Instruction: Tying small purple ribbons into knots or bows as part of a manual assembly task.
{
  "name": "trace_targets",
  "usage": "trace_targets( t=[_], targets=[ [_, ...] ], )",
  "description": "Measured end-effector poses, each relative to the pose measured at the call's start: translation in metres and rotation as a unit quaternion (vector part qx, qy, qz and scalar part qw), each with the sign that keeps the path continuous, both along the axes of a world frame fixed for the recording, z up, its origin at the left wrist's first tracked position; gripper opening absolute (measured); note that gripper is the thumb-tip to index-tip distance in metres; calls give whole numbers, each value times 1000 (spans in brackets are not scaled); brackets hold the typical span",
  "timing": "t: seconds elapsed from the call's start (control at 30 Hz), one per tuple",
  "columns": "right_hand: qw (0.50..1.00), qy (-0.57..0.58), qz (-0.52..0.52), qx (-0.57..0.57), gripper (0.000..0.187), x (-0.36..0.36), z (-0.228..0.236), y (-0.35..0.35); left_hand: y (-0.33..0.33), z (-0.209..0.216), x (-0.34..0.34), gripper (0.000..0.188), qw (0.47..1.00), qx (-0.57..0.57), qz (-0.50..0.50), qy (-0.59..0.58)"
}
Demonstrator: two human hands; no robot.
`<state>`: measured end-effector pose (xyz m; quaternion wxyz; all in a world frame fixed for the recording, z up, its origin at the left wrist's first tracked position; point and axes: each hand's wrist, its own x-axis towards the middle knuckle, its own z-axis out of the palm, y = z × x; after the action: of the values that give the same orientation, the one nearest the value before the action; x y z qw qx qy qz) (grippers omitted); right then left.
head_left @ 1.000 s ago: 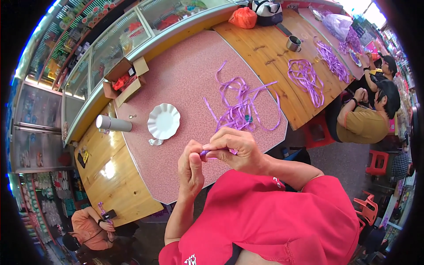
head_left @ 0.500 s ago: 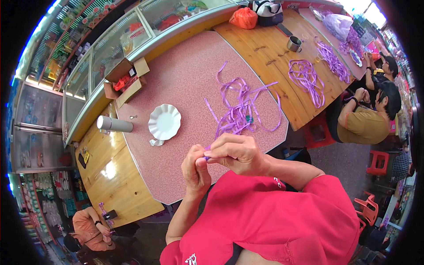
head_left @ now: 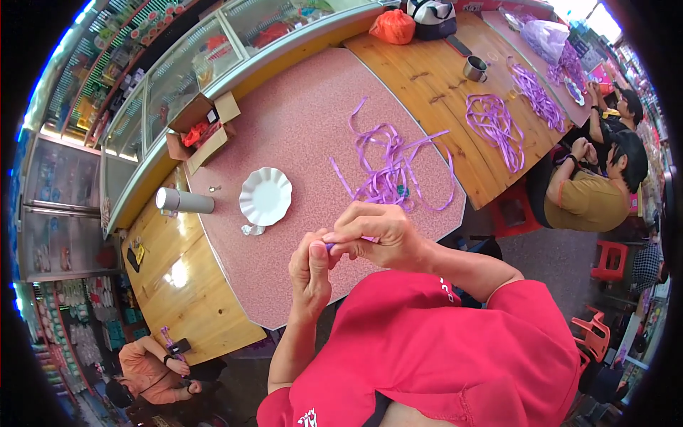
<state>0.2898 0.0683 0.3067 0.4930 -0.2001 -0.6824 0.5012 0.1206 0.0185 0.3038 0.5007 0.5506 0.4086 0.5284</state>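
Observation:
Both my hands meet above the near edge of the pink speckled table (head_left: 313, 92). My left hand (head_left: 311, 274) is closed, its thumb and fingers pinching a small bit of purple ribbon (head_left: 329, 246). From the right, my right hand (head_left: 380, 231) closes on the same purple piece, its fingertips touching those of the left. Most of the piece is hidden by the fingers. Just beyond my hands lies a loose tangle of purple ribbons (head_left: 388, 153), with a small green thing (head_left: 403, 191) among them.
A white scalloped dish (head_left: 265, 196) and a grey flask (head_left: 186, 201) are left of my hands, with an open cardboard box (head_left: 206, 135) farther back. More purple ribbons (head_left: 496, 132) and a metal mug (head_left: 474, 69) lie on the wooden table. Co-workers sit right (head_left: 594, 188) and lower left (head_left: 146, 373).
My hands have shifted slightly up and left, still pinching the purple piece. My right hand's fingers have moved a little. At lower left, the co-worker's hands have come apart.

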Motion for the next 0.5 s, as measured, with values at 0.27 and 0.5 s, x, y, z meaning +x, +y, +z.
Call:
trace_targets(
  t=[0.27, 0.5],
  targets=[
    [999, 3, -49, 24, 24, -5, 4, -5, 2, -4, -10, 35, 994, 86, 12, 72],
    [997, -5, -60, 50, 28, -3, -2, -10, 3, -6, -7, 32, 978, 152, 39, 134]
  ],
)
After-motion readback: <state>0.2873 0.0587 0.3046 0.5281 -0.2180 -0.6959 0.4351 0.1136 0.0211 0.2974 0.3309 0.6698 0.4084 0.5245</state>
